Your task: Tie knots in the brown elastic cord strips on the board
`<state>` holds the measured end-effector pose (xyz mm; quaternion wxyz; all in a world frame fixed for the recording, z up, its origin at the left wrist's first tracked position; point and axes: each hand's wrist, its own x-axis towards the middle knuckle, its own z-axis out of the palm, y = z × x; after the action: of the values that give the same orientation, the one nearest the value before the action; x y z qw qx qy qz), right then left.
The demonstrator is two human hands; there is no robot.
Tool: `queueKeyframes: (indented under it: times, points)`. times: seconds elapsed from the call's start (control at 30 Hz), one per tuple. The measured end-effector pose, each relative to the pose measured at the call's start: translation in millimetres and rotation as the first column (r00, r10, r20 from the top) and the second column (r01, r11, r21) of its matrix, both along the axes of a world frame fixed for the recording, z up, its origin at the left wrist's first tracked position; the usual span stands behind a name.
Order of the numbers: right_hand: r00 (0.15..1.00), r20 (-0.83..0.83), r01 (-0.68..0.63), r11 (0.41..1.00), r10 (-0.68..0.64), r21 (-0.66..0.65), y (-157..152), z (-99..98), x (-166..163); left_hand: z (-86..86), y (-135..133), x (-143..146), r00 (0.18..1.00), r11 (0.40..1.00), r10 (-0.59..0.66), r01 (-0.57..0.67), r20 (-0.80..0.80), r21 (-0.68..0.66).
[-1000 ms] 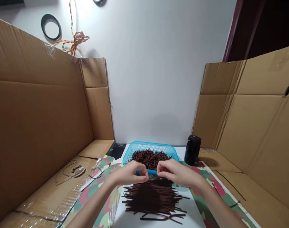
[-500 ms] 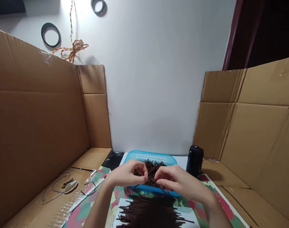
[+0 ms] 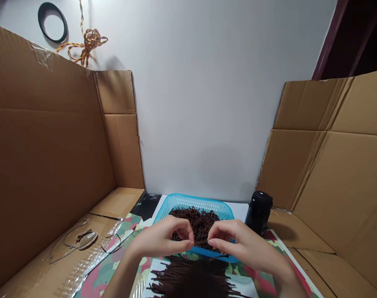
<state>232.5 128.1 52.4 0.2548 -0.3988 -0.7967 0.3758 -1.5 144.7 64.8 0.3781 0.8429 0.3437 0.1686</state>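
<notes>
Left hand (image 3: pixel 166 236) and right hand (image 3: pixel 235 240) pinch a thin dark-brown strip (image 3: pixel 201 242), long axis side to side, before the blue perforated plastic basket (image 3: pixel 188 202). Bodyward, roughly parallel: flat brown layer of strips (image 3: pixel 188 273).

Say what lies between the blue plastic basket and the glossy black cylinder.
Head view: a flat white surface shows between basket and cylinder; the right hand hides the nearer part.

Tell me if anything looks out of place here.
Maybe one thing: thin, dark, curved strands lie near the left edge of the patterned cover. They look like strays, since most dark strands are tangled in the blue basket or laid in a pile on the white sheet.
</notes>
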Motion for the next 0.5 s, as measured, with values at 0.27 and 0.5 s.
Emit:
queueKeyframes:
  times: [0.27, 0.5]
  points:
    - [0.965, -0.26, -0.103, 0.968, 0.041, -0.23, 16, -13.8, 14, -18.6, 19, 6, 0.925, 0.898, 0.014, 0.155, 0.379, -0.412]
    - [0.956, -0.289, -0.131, 0.946, 0.042, -0.297, 18, -16.5, 11, -22.1, 20, 15, 0.736, 0.827, 0.273, 0.149, 0.62, -0.542]
